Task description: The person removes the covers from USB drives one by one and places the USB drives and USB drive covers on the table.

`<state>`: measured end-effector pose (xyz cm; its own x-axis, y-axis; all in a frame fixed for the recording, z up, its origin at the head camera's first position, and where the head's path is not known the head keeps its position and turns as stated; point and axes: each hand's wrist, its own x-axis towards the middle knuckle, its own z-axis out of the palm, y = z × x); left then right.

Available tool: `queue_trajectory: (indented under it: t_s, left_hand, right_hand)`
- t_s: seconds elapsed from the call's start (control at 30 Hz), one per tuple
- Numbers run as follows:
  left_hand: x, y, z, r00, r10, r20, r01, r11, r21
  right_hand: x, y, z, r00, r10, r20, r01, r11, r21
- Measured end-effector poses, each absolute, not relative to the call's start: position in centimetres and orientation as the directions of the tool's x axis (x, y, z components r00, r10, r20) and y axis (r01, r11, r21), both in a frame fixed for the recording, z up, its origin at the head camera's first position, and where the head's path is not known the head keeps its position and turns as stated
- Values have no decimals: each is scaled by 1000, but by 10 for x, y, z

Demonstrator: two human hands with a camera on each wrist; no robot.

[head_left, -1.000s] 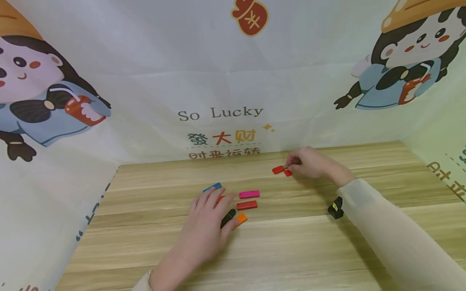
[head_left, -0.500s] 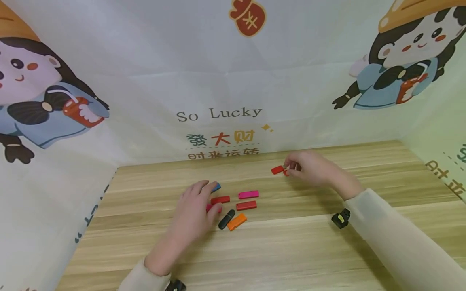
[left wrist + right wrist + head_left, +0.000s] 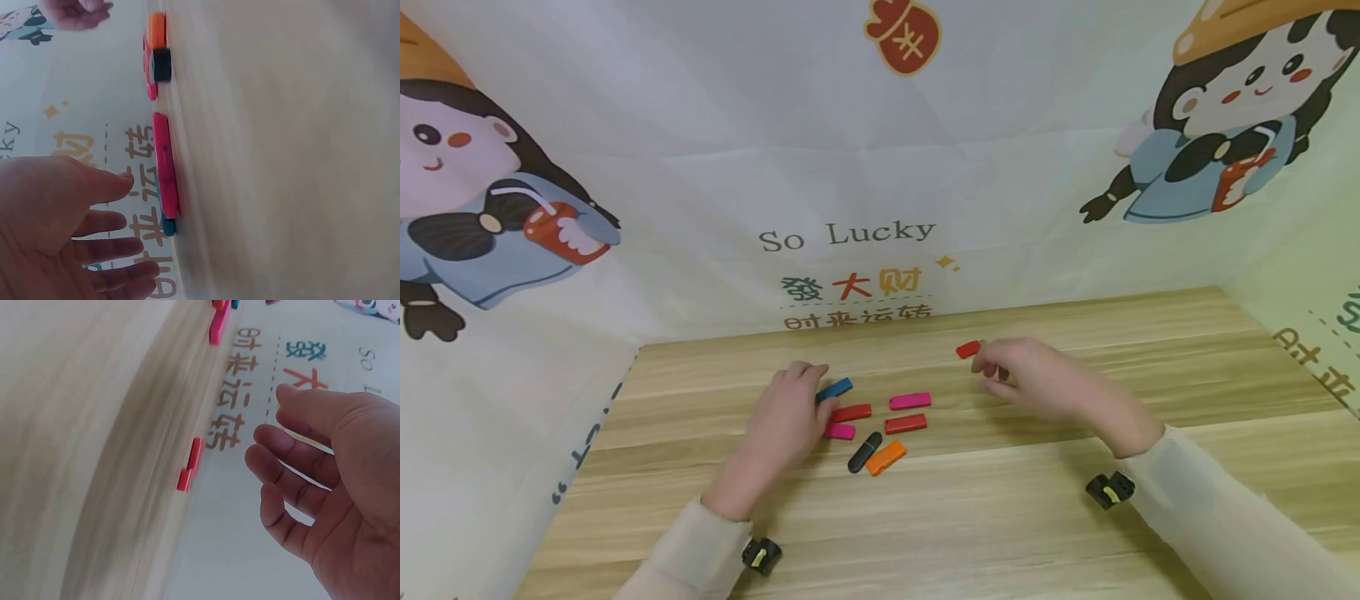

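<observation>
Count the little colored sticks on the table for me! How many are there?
7, maybe more under the hands. Blue stick at the left hand; red, pink, pink, red, black, orange clustered. A separate red piece lies by the right hand.

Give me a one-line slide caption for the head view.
Two hands over a wooden table: left hand beside a cluster of colored blocks, right hand near a lone red block.

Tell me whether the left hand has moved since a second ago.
Yes. The left hand has drawn back leftward, off the small orange plastic block and black block, toward the blue block.
</observation>
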<state>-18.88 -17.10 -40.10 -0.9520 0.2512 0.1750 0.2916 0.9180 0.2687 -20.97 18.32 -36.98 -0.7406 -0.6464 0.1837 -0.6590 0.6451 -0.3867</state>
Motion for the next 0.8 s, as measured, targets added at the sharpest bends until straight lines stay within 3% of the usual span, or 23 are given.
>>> queue_trajectory:
  t_s: [0.5, 0.8]
  left_hand:
    - [-211, -169, -401, -969, 245, 37, 246, 939, 241]
    - [-217, -169, -399, -966, 257, 23, 255, 938, 235]
  right_hand:
    - [-173, 180, -377, -670, -686, 283, -742, 621, -253]
    - [-161, 179, -380, -669, -676, 308, -742, 633, -221]
